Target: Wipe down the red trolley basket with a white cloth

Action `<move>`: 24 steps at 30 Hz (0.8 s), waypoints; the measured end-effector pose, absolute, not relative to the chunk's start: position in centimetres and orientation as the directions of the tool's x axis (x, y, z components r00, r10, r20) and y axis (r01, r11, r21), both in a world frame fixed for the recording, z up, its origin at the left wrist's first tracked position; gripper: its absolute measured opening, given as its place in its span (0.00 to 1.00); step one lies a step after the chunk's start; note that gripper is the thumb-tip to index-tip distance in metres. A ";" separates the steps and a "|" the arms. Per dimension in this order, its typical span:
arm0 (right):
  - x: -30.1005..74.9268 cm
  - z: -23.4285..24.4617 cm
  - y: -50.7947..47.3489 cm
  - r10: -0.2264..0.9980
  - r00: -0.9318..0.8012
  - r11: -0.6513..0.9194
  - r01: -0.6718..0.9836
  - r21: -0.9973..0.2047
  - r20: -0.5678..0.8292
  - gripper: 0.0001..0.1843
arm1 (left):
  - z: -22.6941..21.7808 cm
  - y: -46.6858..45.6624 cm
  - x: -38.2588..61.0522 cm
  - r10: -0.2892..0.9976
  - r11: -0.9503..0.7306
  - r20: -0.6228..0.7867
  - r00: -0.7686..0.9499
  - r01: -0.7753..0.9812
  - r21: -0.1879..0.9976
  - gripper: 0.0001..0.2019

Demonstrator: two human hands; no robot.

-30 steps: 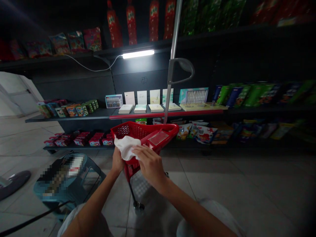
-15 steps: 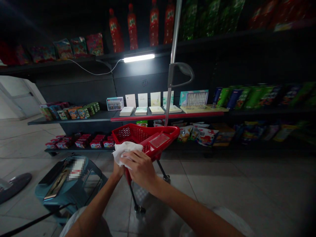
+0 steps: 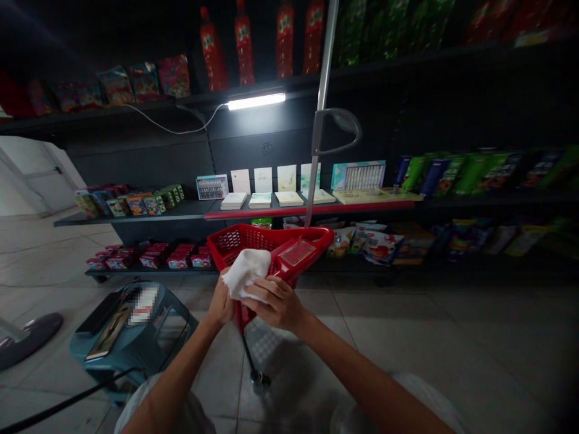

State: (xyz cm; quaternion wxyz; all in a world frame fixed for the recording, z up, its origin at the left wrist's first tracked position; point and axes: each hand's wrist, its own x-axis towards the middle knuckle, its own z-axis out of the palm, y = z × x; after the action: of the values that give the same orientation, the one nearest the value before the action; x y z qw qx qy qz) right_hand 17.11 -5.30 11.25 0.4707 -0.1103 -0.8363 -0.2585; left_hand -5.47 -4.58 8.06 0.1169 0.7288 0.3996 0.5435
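A red wheeled shopping basket [image 3: 253, 238] stands in front of me, its grey pull handle [image 3: 337, 123] raised on a metal pole. My right hand [image 3: 277, 303] presses a white cloth [image 3: 246, 271] against the basket's near rim, fingers closed round the cloth. My left hand [image 3: 221, 301] grips the basket's near left side just under the rim, partly hidden behind the cloth.
A teal plastic stool [image 3: 131, 331] with flat dark items on it stands at lower left, a black cable [image 3: 58, 404] running past it. Dark store shelves [image 3: 316, 208] hold cards, boxes, snack bags and bottles. A fan base [image 3: 27, 337] sits at far left. Tiled floor lies to the right.
My right hand has slid the white cloth along the basket's rim, first down to the left, then back up to the right. The left hand stays on the basket.
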 end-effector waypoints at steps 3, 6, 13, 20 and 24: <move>18.5 10.4 -4.4 -0.039 -0.477 0.830 0.474 0.295 0.878 0.15 | 8.1 -4.0 -5.8 0.676 -0.687 0.721 0.150 0.483 0.543 0.27; 19.7 9.2 -3.3 -0.059 -0.409 0.824 0.495 0.276 0.910 0.17 | 8.3 -4.2 -5.7 0.651 -0.713 0.731 0.205 0.495 0.496 0.26; 23.2 8.5 -3.4 0.053 -0.350 0.791 0.586 0.175 0.935 0.14 | 9.0 -4.9 -5.4 0.642 -0.715 0.749 0.165 0.484 0.505 0.25; 22.6 11.2 -5.8 0.217 -0.322 0.797 0.604 0.023 0.922 0.15 | 8.7 -5.0 -5.2 0.646 -0.683 0.759 0.084 0.508 0.525 0.26; 22.4 12.6 -6.1 0.262 -0.329 0.842 0.537 -0.049 0.907 0.18 | 9.0 -5.1 -5.0 0.654 -0.676 0.752 0.075 0.504 0.538 0.26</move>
State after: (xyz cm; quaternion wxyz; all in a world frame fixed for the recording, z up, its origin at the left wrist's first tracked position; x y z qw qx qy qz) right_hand 22.42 -6.06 12.61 0.5231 -0.2484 -0.8046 -0.1313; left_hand -5.04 -5.13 8.96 0.0681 0.7301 0.3967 0.5522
